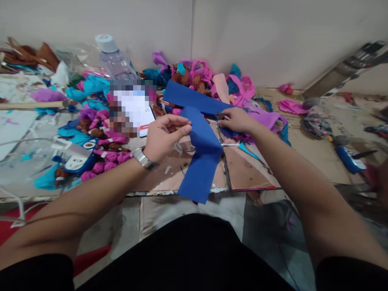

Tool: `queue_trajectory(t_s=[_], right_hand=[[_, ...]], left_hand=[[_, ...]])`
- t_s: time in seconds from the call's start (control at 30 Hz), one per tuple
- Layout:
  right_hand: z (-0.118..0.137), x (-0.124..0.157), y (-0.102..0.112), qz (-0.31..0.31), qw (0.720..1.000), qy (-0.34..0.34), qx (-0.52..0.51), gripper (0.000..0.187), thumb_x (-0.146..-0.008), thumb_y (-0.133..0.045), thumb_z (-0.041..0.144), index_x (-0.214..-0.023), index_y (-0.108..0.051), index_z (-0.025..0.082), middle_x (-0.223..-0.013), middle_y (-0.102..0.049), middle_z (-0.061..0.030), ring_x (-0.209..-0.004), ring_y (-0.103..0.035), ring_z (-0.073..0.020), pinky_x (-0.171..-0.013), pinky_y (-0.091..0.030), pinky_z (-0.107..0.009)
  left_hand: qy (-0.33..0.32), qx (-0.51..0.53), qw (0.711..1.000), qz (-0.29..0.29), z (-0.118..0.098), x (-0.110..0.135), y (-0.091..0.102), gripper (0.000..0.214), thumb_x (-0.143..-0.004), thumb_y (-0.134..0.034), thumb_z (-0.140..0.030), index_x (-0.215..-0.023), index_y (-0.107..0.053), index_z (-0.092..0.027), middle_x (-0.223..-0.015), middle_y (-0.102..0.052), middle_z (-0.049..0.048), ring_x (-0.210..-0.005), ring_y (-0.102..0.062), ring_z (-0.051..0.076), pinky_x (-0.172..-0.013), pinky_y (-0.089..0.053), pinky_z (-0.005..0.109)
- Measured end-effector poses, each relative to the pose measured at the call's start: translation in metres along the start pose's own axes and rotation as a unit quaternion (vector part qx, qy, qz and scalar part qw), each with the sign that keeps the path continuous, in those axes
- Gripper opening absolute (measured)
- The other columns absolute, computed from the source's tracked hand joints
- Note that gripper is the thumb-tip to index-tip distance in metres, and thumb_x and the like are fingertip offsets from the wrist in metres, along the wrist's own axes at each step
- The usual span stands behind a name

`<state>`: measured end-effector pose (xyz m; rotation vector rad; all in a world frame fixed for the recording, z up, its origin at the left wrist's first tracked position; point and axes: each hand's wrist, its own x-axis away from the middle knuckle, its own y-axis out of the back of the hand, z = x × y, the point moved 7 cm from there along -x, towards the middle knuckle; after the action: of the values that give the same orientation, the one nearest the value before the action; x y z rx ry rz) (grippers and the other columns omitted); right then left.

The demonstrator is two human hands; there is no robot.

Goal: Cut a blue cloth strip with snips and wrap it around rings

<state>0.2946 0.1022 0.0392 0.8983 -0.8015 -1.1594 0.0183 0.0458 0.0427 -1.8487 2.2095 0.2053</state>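
Note:
My left hand (166, 135), a metal watch at its wrist, pinches the top edge of a dark blue strip (201, 139) of cloth or paper. The strip bends in the middle and its lower end hangs past the table's front edge. My right hand (235, 120) is closed beside a second, wider dark blue strip (190, 97) lying across the heap behind. A small dark tip shows at the right fingertips, too small to name. Under the right forearm lies a pointed light blue piece (248, 150).
Tied pink, brown and blue bundles (112, 157) crowd the left side, near a phone (147, 121) and a clear bottle (117, 60). Pink and purple scraps (242, 87) lie along the wall. A blue-and-white device (80, 159) sits left, a similar one (350, 159) right.

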Motion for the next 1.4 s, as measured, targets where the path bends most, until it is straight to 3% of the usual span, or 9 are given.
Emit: queue_trajectory(t_s=[0.17, 0.33, 0.43, 0.53, 0.7, 0.87, 0.97, 1.17, 1.4], right_hand=[[-0.009, 0.015, 0.010, -0.024, 0.988, 0.005, 0.156, 0.024, -0.093, -0.070, 0.032, -0.109, -0.078, 0.014, -0.112, -0.078, -0.0183, -0.102, -0.068, -0.0321, -0.089, -0.047, -0.040], [0.021, 0.033, 0.020, -0.112, 0.987, 0.014, -0.113, 0.037, -0.099, -0.066, 0.053, -0.107, -0.078, 0.018, -0.120, -0.076, -0.0163, -0.110, -0.067, -0.0311, -0.086, -0.053, -0.038], [0.054, 0.042, 0.003, -0.012, 0.909, -0.021, -0.416, 0.054, -0.083, -0.078, 0.073, -0.099, -0.075, 0.022, -0.100, -0.077, -0.0095, -0.082, -0.069, -0.0240, -0.060, -0.050, -0.032], [0.093, 0.052, -0.005, 0.063, 0.853, 0.025, -0.518, 0.058, -0.061, -0.099, 0.061, -0.095, -0.072, 0.022, -0.089, -0.076, -0.0036, -0.081, -0.070, -0.0218, -0.064, -0.054, -0.032], [0.118, 0.057, 0.010, -0.011, 0.792, 0.056, -0.608, 0.049, -0.063, -0.102, 0.043, -0.097, -0.071, 0.025, -0.089, -0.077, -0.0016, -0.091, -0.072, -0.0242, -0.073, -0.059, -0.035], [0.125, 0.054, 0.043, -0.111, 0.706, 0.069, -0.696, 0.011, -0.091, -0.073, 0.018, -0.099, -0.069, 0.023, -0.100, -0.077, -0.0008, -0.096, -0.074, -0.0186, -0.086, -0.062, -0.035], [0.110, 0.055, 0.055, -0.166, 0.711, 0.053, -0.681, 0.007, -0.093, -0.070, 0.025, -0.097, -0.066, 0.028, -0.114, -0.077, -0.0008, -0.108, -0.073, -0.0224, -0.080, -0.064, -0.036], [0.058, 0.067, 0.011, -0.209, 0.737, -0.038, -0.641, 0.038, -0.069, -0.090, 0.032, -0.096, -0.064, 0.028, -0.107, -0.078, -0.0037, -0.097, -0.073, -0.0263, -0.063, -0.062, -0.035], [0.054, 0.090, -0.082, 0.058, 0.772, -0.159, -0.612, 0.043, -0.069, -0.095, 0.024, -0.101, -0.067, 0.021, -0.081, -0.073, -0.0011, -0.058, -0.064, -0.0141, -0.046, -0.057, -0.025]], left_hand=[[-0.010, 0.012, 1.000, -0.017, -0.006, -0.007, 0.006, 0.042, -0.066, -0.098, -0.037, -0.095, -0.073, -0.020, -0.098, -0.081, 0.0071, -0.091, -0.077, 0.022, -0.079, -0.067, 0.035], [0.001, 0.013, 0.999, 0.039, -0.016, -0.002, -0.009, 0.041, -0.067, -0.097, -0.037, -0.094, -0.072, -0.020, -0.098, -0.078, 0.0066, -0.079, -0.074, 0.019, -0.068, -0.063, 0.033], [-0.002, -0.002, 0.998, 0.070, -0.025, 0.004, -0.018, 0.047, -0.066, -0.099, -0.042, -0.097, -0.071, -0.020, -0.105, -0.076, 0.0075, -0.086, -0.076, 0.021, -0.074, -0.064, 0.034], [-0.015, -0.013, 0.998, 0.067, -0.034, 0.010, -0.019, 0.061, -0.064, -0.101, -0.048, -0.110, -0.068, -0.023, -0.121, -0.072, 0.0094, -0.099, -0.076, 0.023, -0.084, -0.065, 0.036], [-0.011, -0.027, 0.991, 0.130, -0.034, 0.035, -0.029, 0.094, -0.061, -0.102, -0.050, -0.140, -0.057, -0.028, -0.129, -0.072, 0.0126, -0.113, -0.075, 0.030, -0.094, -0.065, 0.041], [0.070, -0.052, 0.959, 0.268, -0.029, 0.075, -0.036, 0.045, -0.080, -0.091, -0.044, -0.115, -0.075, -0.020, -0.109, -0.079, 0.0112, -0.098, -0.077, 0.027, -0.086, -0.066, 0.042], [0.092, -0.057, 0.954, 0.279, -0.033, 0.087, -0.015, 0.028, -0.088, -0.085, -0.042, -0.105, -0.078, -0.020, -0.098, -0.078, 0.0083, -0.084, -0.074, 0.021, -0.075, -0.064, 0.035], [0.074, -0.149, 0.982, 0.088, -0.030, 0.093, 0.088, 0.018, -0.088, -0.084, -0.041, -0.092, -0.079, -0.024, -0.080, -0.071, 0.0022, -0.067, -0.060, 0.016, -0.056, -0.052, 0.027], [0.046, -0.366, 0.924, -0.102, -0.054, 0.121, 0.167, 0.020, -0.084, -0.081, -0.036, -0.096, -0.081, -0.020, -0.086, -0.077, 0.0021, -0.071, -0.064, 0.014, -0.063, -0.050, 0.025]])
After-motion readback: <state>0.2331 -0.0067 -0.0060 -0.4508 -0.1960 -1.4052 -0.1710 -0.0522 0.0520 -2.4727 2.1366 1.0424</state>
